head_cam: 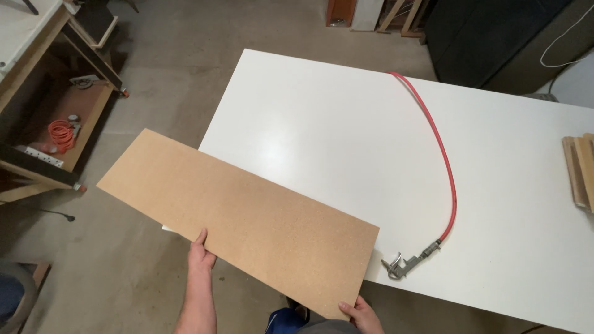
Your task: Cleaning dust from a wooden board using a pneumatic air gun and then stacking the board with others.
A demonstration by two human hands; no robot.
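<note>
1. The left hand (202, 252) is gripping the near long edge of a brown fibreboard panel (238, 218), with the thumb lying on the top face and the fingers hidden beneath.
2. The right hand (361, 313) is clamping the panel's near right corner, its thumb resting on top at the edge.
3. The panel is extending away from both hands and to the left of them, lying flat and tilted diagonally; its far end is overhanging the concrete floor (173, 80), while the part ahead of the right hand is overlapping the near corner of a white table (346, 130).
4. A metal air blow gun (402, 264) is lying on the table just ahead and to the right of the right hand, near the panel's corner but apart from it.
5. A red hose (445, 167) is running from the gun in a curve away from the hands to the table's far edge.
6. Stacked wooden strips (580, 172) are lying well to the right of the right hand.
</note>
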